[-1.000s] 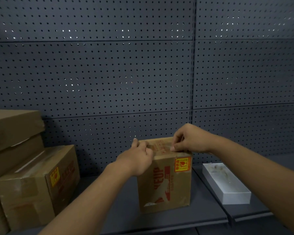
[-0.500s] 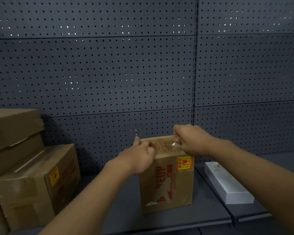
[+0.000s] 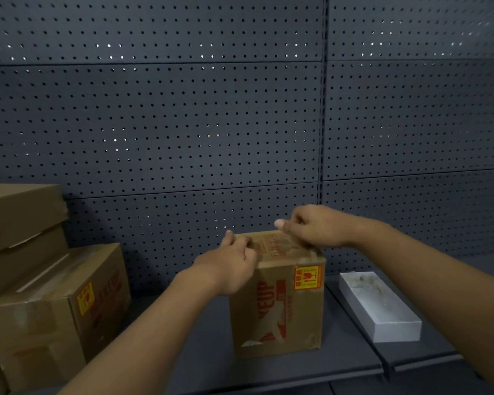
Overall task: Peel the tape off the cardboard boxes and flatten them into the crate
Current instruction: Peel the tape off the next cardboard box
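Two bare forearms enter from the lower frame corners; the left hand (image 3: 228, 269) and right hand (image 3: 317, 226) wear no gloves, rings, or sleeves.

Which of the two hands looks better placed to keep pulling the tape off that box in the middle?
The right hand, probably. It pinches at the tape on top of the cardboard box, lifted slightly above the far edge. The left hand grips the box's near left corner, seemingly steadying it.

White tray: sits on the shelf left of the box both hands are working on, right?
Not left. In the head view the white tray sits on the shelf right of the box that both hands are working on.
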